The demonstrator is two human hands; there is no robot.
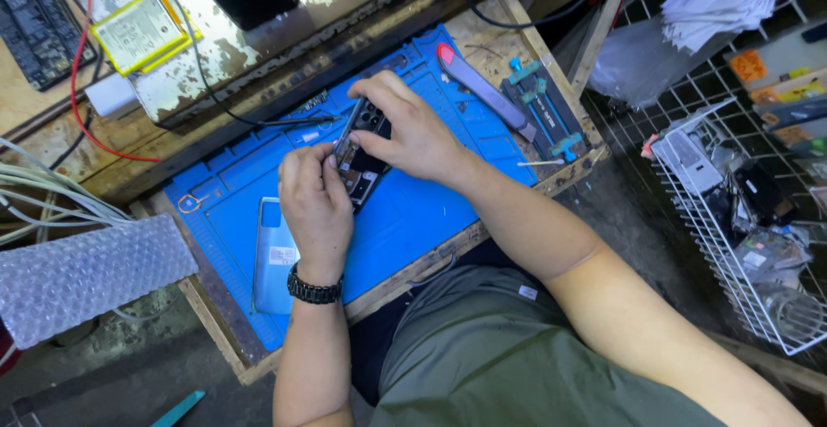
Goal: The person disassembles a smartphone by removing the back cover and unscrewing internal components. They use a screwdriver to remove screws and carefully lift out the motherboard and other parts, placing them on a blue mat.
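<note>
While over the blue mat (413,211), left hand (314,203) and right hand (413,134) both closed around opened phone (360,168), pale back cover (274,255) near left.

Scene is lit evenly from above, approx.; glare is seen on the worn pale bench surface (215,56); edges are bent by wide-angle lens; corners possibly slightly soft.

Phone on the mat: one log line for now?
left hand: grips phone | right hand: grips phone top | under: blue mat | beside: back cover
</note>
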